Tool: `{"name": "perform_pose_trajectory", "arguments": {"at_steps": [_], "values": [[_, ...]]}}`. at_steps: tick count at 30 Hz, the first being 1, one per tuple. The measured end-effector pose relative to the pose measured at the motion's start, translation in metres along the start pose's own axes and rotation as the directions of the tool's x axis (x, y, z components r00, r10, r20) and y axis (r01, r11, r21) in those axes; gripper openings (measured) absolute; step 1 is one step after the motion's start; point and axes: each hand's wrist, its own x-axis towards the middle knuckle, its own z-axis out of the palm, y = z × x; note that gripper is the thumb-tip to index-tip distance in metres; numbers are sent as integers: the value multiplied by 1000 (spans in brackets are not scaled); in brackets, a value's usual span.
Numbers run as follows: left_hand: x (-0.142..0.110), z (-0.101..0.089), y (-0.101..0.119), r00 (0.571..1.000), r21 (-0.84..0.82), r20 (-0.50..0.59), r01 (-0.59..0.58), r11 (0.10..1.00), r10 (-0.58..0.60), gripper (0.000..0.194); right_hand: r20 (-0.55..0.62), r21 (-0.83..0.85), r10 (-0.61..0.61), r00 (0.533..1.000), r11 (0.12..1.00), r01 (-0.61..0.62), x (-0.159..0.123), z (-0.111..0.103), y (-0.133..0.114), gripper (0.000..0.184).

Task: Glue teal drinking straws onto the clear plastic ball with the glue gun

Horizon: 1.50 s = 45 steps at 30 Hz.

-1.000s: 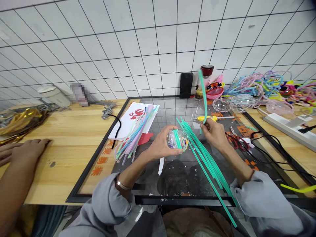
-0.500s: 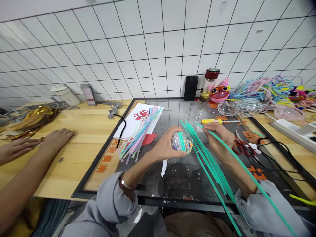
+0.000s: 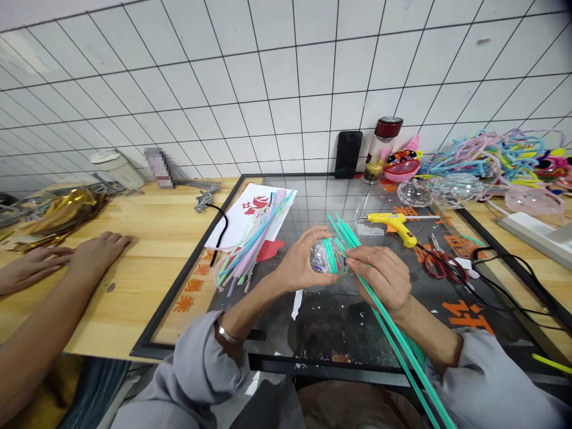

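My left hand [image 3: 298, 262] is closed around a clear ball [image 3: 320, 257] with green strips across it and colourful bits showing through. Close to the ball's right side, my right hand [image 3: 382, 277] pinches a long green plastic straw [image 3: 402, 336] near its tip. That tip is at the ball's surface; whether it touches cannot be made out. Under and beside my right hand lie several more green straws [image 3: 347, 229] on the glass-topped mat. A yellow glue gun [image 3: 393, 225] and red-handled scissors [image 3: 440, 265] rest to the right of my right hand.
Pastel straws [image 3: 252, 247] lie on white paper [image 3: 239, 211] at left. A phone [image 3: 348, 155] and a lidded glass bottle [image 3: 381, 149] stand by the tiled wall. Tangled coloured strips [image 3: 496, 158] and a power strip [image 3: 540, 238] are at right. Another person's hands [image 3: 96, 253] rest at far left.
My right hand has moved left and slightly down, bringing the green straw's tip to the ball. The glue gun is now uncovered. My left hand still holds the ball in nearly the same place.
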Motion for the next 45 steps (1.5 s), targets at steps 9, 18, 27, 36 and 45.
{"name": "perform_pose_trajectory", "arguments": {"at_steps": [9,18,27,36,45], "values": [[0,0,-1,1000,7,-4,-16,1000,16,72,27,21,-39,999,999,38,-5,0,-1,23],[0,0,-1,1000,0,-10,-27,1000,27,70,48,30,-27,999,999,25,-9,4,0,22],[0,0,0,1000,-2,-6,-8,1000,8,71,57,18,-35,998,999,34,-8,4,0,21],[1,1,2,1000,-8,-7,-9,1000,9,70,71,18,-53,996,999,51,-6,5,0,18],[1,0,3,1000,6,1,19,1000,-19,71,87,57,-20,996,998,15,-8,6,1,21]]}}
